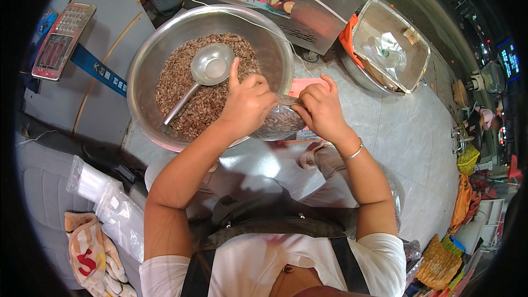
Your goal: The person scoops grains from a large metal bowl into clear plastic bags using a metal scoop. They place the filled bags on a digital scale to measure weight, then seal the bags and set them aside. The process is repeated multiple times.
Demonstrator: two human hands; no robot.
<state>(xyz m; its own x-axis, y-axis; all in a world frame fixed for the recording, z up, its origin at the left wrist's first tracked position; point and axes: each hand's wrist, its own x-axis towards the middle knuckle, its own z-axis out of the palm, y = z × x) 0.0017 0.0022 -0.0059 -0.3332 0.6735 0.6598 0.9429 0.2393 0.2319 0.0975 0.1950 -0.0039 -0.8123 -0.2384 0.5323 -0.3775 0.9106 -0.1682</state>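
Between my two hands hangs a clear plastic bag point(279, 123) filled with brown seeds or kernels. My left hand point(248, 101) pinches one end of its top edge, index finger pointing up and away. At the other end of that edge, my right hand point(321, 106) grips with thumb and bent fingers. Just beyond my left hand stands a large steel basin point(142, 62) holding a heap of similar brown seeds point(206, 107). A metal ladle point(214, 70) rests on the heap, its handle towards the near left rim.
A pink-red scale point(303, 86) sits partly hidden behind the bag. Another scale point(62, 43) is at the upper left. Empty plastic bags point(111, 202) and a striped cloth point(93, 251) lie on a grey seat. A lined basket point(392, 45) rests on a metal bowl at right.
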